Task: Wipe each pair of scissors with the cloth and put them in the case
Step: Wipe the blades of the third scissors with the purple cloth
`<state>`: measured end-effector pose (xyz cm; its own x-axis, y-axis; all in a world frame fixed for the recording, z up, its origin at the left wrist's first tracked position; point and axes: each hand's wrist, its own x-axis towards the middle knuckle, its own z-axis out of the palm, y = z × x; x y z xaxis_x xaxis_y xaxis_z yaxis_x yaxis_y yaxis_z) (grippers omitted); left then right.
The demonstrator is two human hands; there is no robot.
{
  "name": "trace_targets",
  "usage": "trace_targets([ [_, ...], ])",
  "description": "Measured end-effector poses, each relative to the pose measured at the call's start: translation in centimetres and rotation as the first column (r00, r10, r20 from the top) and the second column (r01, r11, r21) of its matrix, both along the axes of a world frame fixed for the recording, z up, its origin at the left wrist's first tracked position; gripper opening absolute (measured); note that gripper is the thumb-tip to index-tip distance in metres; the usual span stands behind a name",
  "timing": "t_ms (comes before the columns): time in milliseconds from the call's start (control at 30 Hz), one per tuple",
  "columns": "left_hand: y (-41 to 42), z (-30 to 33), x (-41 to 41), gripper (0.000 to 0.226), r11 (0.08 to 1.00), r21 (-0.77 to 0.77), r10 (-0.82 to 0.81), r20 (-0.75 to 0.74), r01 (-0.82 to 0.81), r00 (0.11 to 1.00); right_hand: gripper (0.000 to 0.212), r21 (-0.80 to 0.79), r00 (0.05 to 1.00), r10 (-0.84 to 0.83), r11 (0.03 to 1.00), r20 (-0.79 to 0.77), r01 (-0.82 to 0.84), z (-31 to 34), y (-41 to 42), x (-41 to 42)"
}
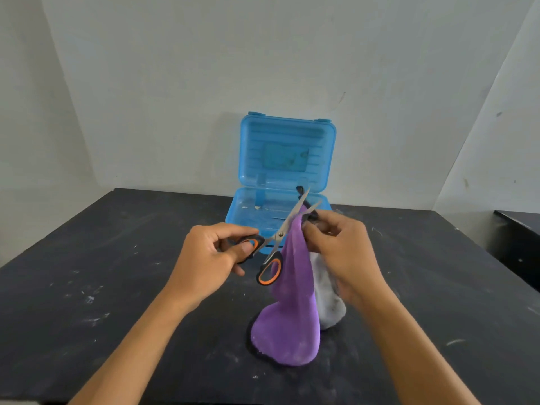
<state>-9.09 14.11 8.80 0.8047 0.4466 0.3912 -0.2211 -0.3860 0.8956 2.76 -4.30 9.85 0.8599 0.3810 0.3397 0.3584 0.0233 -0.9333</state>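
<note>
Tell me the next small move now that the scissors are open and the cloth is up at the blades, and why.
Probably draw the purple cloth, pinched by the right hand, along the blade toward its tip. The left hand holds the scissors by one orange-and-black handle with the blades spread, and the cloth sits by the pivot. The blue case stands open behind, ready afterwards.

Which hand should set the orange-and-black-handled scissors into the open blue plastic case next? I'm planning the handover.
Left. The left hand already grips the orange-and-black-handled scissors by a handle loop, while the right hand is occupied pinching the purple cloth. The open blue plastic case sits directly ahead.
</note>
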Motion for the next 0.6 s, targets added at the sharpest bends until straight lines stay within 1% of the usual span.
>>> trace_targets([
  [133, 0.0, -0.5, -0.1, 0.032, 1.000, -0.020, -0.021, -0.019, 0.020, 1.000, 0.015, 0.048, 0.988, 0.119, 0.992, -0.103, -0.115, -1.5, 0.6, -0.6],
  [233, -0.1, -1.1, -0.1, 0.030, 0.999, -0.038, -0.002, -0.030, 0.001, 1.000, 0.020, 0.092, 0.951, 0.227, 0.973, -0.210, -0.212, -2.5, 0.9, -1.5],
  [300, -0.5, -1.4, 0.0, 0.033, 0.999, -0.053, -0.005, -0.036, 0.003, 0.999, 0.024, 0.131, 0.924, 0.286, 0.957, -0.255, -0.260, -2.8, 1.1, -2.1],
  [367, -0.9, -1.5, 0.0, 0.036, 0.993, -0.116, -0.012, -0.018, 0.010, 1.000, 0.027, 0.162, 0.913, 0.309, 0.948, -0.267, -0.274, -3.0, 1.2, -2.4],
  [467, -1.2, -1.6, -0.1, 0.035, 0.979, -0.205, -0.002, 0.013, 0.004, 1.000, 0.011, 0.194, 0.905, 0.314, 0.944, -0.285, -0.267, -3.2, 1.5, -2.3],
  [500, -1.4, -1.5, -0.1, 0.035, 0.976, -0.220, -0.004, 0.013, 0.007, 1.000, 0.009, 0.194, 0.906, 0.317, 0.943, -0.279, -0.270, -3.3, 1.6, -2.3],
  [533, -1.6, -1.4, -0.2, 0.035, 0.971, -0.238, -0.011, 0.011, 0.013, 1.000, 0.010, 0.176, 0.911, 0.316, 0.945, -0.266, -0.277, -3.3, 1.7, -2.2],
  [600, -1.8, -1.2, -0.2, 0.035, 0.966, -0.259, -0.017, 0.002, 0.017, 1.000, 0.014, 0.081, 0.925, 0.305, 0.952, -0.226, -0.294, -3.5, 1.8, -2.2],
])
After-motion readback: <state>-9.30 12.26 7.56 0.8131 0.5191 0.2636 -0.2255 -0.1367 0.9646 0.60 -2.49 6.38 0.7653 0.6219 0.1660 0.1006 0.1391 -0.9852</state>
